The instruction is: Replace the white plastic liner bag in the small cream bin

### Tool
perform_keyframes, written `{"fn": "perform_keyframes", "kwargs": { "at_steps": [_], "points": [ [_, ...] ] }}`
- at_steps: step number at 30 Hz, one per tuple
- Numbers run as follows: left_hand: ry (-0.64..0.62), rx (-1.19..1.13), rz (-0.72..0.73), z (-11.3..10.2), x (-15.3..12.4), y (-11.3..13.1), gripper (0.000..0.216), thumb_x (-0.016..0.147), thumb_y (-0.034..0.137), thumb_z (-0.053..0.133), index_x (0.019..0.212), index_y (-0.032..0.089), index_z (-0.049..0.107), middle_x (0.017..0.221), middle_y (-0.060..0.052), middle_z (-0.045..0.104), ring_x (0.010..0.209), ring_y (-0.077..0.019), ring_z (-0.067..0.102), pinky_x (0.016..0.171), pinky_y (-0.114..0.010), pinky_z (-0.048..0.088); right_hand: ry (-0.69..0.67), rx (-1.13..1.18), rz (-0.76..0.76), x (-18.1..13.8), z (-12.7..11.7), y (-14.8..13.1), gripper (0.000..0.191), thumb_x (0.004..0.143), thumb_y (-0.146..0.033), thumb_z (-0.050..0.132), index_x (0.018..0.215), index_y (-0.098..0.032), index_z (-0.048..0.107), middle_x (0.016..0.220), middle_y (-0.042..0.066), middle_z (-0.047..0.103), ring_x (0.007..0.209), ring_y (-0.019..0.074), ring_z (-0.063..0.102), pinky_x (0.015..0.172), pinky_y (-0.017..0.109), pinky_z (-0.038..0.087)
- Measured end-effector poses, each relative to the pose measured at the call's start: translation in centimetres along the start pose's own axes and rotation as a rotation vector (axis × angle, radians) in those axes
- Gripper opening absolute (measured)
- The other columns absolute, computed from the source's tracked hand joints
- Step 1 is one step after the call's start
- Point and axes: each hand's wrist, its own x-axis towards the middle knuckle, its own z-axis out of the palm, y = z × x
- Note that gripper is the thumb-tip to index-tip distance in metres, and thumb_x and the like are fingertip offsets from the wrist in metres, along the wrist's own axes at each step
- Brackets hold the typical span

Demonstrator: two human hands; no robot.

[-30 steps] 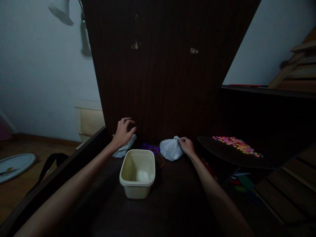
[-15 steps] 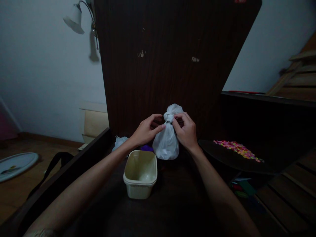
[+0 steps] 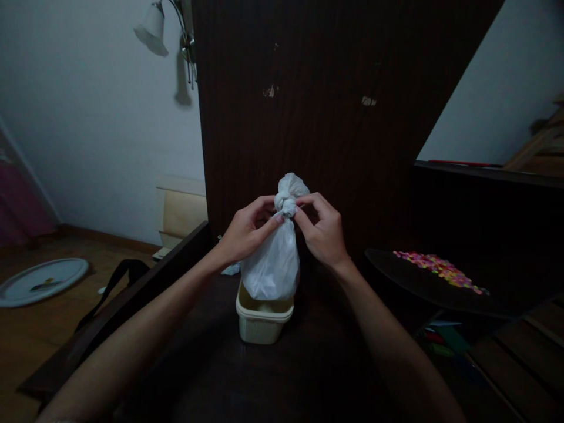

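A knotted white plastic bag (image 3: 274, 261) hangs between my hands, its lower part in front of the opening of a cream plastic tub (image 3: 264, 329). My left hand (image 3: 249, 232) pinches the bag just below the knot from the left side. From the right, my right hand (image 3: 321, 229) grips the knot between thumb and fingers. What the bag contains is hidden. The tub stands upright on the dark surface, and the bag covers much of its inside.
A dark wooden panel (image 3: 308, 117) rises behind. On a dark shelf (image 3: 383, 264) at the right lies a pile of small colourful pieces (image 3: 440, 270). A wall lamp (image 3: 152, 29) hangs at upper left. An oval white tray-like object (image 3: 66, 267) lies on the floor.
The bag has moved left, from beside the tub to over it. My left hand, earlier looser with fingers apart, now pinches below the knot. The view has shifted slightly left.
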Motion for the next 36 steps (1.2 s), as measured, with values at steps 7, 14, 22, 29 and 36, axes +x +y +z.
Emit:
{"fn": "perform_keyframes", "kwargs": {
  "at_steps": [7, 14, 22, 29, 36],
  "points": [
    [-0.117, 0.116, -0.16, -0.8, -4.0, -2.7, 0.031, 0.089, 0.034, 0.067, 0.115, 0.018, 0.059, 0.102, -0.006, 0.069, 0.087, -0.0178, 0.066, 0.076, -0.03, 0.055, -0.23, -0.045, 0.062, -2.9, 0.9, 0.8, 0.006, 0.089, -0.017, 0.06, 0.083, -0.019, 0.062, 0.081, 0.0, 0.061, 0.068, 0.0133, 0.056, 0.063, 0.025, 0.044],
    [-0.435, 0.339, -0.288, -0.6, -7.1, -4.3, 0.03, 0.076, 0.03, 0.075, 0.098, 0.02, 0.058, 0.083, -0.002, 0.069, 0.073, -0.0196, 0.067, 0.063, -0.028, 0.052, -0.523, -0.059, 0.143, -7.2, 1.2, 2.6, 0.006, 0.09, -0.015, 0.059, 0.084, -0.017, 0.062, 0.082, 0.002, 0.062, 0.072, 0.0145, 0.057, 0.065, 0.026, 0.042],
    [-0.23, 0.246, -0.256, -0.8, -6.7, -3.9, 0.023, 0.088, 0.036, 0.061, 0.102, 0.019, 0.068, 0.099, -0.006, 0.074, 0.086, -0.0211, 0.07, 0.077, -0.032, 0.054, -0.506, 0.025, 0.14, -8.1, 0.8, 2.6, 0.006, 0.092, -0.016, 0.058, 0.088, -0.019, 0.062, 0.086, 0.002, 0.063, 0.074, 0.0147, 0.057, 0.066, 0.025, 0.044],
    [-0.13, 0.278, -0.235, -0.2, -7.3, -4.4, 0.023, 0.089, 0.039, 0.061, 0.091, 0.017, 0.068, 0.077, -0.002, 0.067, 0.069, -0.0164, 0.06, 0.062, -0.026, 0.046, -0.519, -0.054, 0.186, -8.2, 1.6, 2.0, 0.014, 0.091, -0.03, 0.066, 0.084, -0.02, 0.061, 0.08, -0.001, 0.057, 0.067, 0.0133, 0.051, 0.062, 0.026, 0.04],
    [-0.125, 0.182, -0.26, -0.2, -7.5, -4.2, 0.02, 0.091, 0.035, 0.053, 0.087, 0.018, 0.064, 0.079, -0.002, 0.065, 0.074, -0.0175, 0.06, 0.07, -0.029, 0.048, -0.561, 0.063, 0.036, -8.3, 1.9, 1.3, 0.018, 0.098, -0.026, 0.056, 0.081, -0.021, 0.055, 0.08, 0.0, 0.054, 0.071, 0.0154, 0.052, 0.064, 0.029, 0.041]
  ]
}}
